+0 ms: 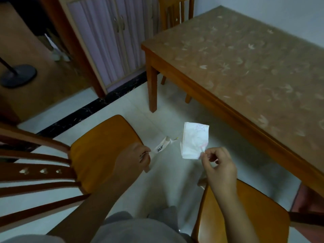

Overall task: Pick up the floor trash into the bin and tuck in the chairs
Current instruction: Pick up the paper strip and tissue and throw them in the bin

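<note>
Over the pale tiled floor [175, 181], between an orange-brown wooden chair on the left [98, 151] and a matching chair on the right [245, 216], the left hand [138, 156] grips a narrow white paper wrapper with black print [162, 146] — the right hand [219, 165] pinches a crumpled white tissue with pink marks [195, 140] by its lower corner.

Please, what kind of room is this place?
Most likely a dining room in a home: a wooden table with matching chairs pulled out beside it, a tiled floor, and a curtained cabinet behind.
</note>
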